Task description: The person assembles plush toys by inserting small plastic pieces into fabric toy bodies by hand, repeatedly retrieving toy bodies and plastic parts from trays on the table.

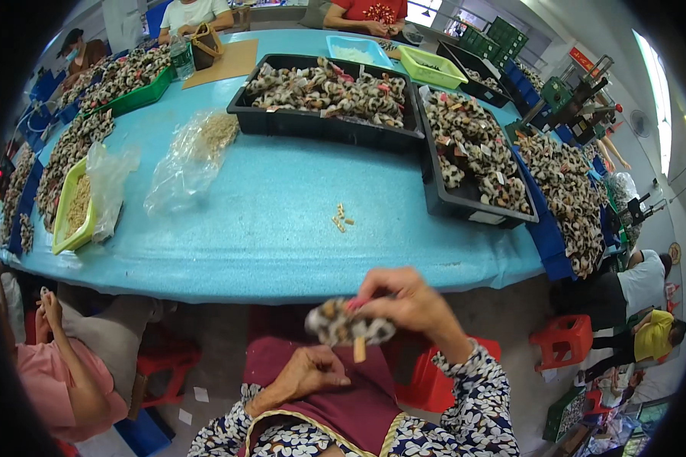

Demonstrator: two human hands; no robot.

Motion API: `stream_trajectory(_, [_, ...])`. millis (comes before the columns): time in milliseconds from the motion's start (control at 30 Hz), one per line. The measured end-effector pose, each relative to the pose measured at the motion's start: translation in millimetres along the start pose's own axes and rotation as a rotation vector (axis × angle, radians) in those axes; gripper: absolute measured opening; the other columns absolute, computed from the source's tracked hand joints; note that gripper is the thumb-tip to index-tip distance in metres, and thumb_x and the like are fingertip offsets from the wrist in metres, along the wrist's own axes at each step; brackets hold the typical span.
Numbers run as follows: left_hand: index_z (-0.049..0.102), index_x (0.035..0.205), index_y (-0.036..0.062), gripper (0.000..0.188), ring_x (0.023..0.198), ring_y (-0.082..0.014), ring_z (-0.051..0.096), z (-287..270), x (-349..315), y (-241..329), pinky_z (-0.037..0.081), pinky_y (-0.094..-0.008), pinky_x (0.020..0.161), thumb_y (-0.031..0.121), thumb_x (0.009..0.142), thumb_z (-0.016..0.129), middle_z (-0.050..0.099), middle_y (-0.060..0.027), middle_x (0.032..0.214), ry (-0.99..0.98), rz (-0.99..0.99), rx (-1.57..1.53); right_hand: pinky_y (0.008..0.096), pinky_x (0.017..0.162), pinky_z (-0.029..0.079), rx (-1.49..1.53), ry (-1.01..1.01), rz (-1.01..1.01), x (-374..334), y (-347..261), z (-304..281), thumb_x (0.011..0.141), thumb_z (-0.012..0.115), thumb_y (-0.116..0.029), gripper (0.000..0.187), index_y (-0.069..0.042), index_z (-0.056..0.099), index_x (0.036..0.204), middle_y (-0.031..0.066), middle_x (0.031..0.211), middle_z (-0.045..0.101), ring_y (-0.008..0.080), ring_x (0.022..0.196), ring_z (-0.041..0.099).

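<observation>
Over my lap, my right hand [404, 301] pinches a small fuzzy plush piece [331, 324] in mottled white, grey, black and tan. A bit of pink shows at its top, by my fingertips, and a flat tan tab [360, 349] hangs from its lower side. My left hand [303, 375] is just below and to the left, apart from the plush, in front of a maroon apron [362, 396]. Its fingers are curled with thumb and fingertip together; whatever they may hold is too small to make out. Several small tan pieces [341, 218] lie on the blue table beyond.
Black trays [335, 128] [465, 207] of similar plush pieces stand on the blue table [282, 206]. A clear plastic bag [179, 171] and a yellow-green tray [62, 242] are at left. Red stools [564, 339] stand on the floor. A pink-shirted person [76, 381] sits close by, left.
</observation>
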State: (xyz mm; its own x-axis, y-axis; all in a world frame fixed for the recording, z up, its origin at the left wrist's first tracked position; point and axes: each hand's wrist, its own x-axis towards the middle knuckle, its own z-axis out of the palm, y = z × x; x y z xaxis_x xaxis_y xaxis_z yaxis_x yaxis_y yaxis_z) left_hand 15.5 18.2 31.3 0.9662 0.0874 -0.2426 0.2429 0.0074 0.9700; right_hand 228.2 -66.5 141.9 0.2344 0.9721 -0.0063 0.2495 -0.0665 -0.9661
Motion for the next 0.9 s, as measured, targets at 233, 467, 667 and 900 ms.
stream_trajectory(233, [0.066,0.077,0.0022,0.013,0.068,-0.0076,0.047,-16.5,7.7,0.6,0.039,-0.0232,0.062,0.014,0.076,0.072,0.055,-0.0002,0.072,0.189,-0.138,-0.218,0.0221,0.057,0.048,0.085,0.481,-0.185,126.7,-59.2,-140.0,0.080,0.067,-0.012,0.014,0.000,0.064,0.085,0.0051,0.076,0.062,0.0089,0.062,0.057])
stream_trajectory(467, [0.066,0.078,0.0003,0.011,0.072,-0.0147,0.055,-51.4,-6.0,80.8,0.042,-0.0248,0.064,0.011,0.079,0.064,0.058,-0.0050,0.076,0.302,0.292,-0.232,0.0202,0.052,0.048,-0.155,0.904,-0.188,182.6,-28.4,-211.7,0.085,0.062,-0.014,0.024,0.003,0.059,0.102,0.0055,0.083,0.062,0.0102,0.068,0.061])
stream_trajectory(667, [0.052,0.103,-0.0024,0.030,0.086,-0.0282,0.051,-72.6,-49.0,182.7,0.046,-0.0364,0.070,0.021,0.084,0.052,0.054,-0.0127,0.090,0.476,0.946,-0.579,0.0200,0.050,0.047,-0.203,1.075,0.028,97.0,33.4,-234.5,0.083,0.058,-0.004,0.017,0.002,0.060,0.099,0.0045,0.080,0.062,0.0111,0.064,0.061])
stream_trajectory(900, [0.053,0.085,0.0148,0.009,0.100,-0.0226,0.046,-75.3,-71.9,237.1,0.042,-0.0426,0.087,0.022,0.084,0.058,0.050,-0.0095,0.097,0.019,0.316,-0.567,0.0196,0.052,0.046,-0.455,1.124,0.247,-18.6,69.8,-266.5,0.083,0.059,-0.005,0.012,0.000,0.064,0.092,0.0030,0.072,0.062,0.0083,0.060,0.058])
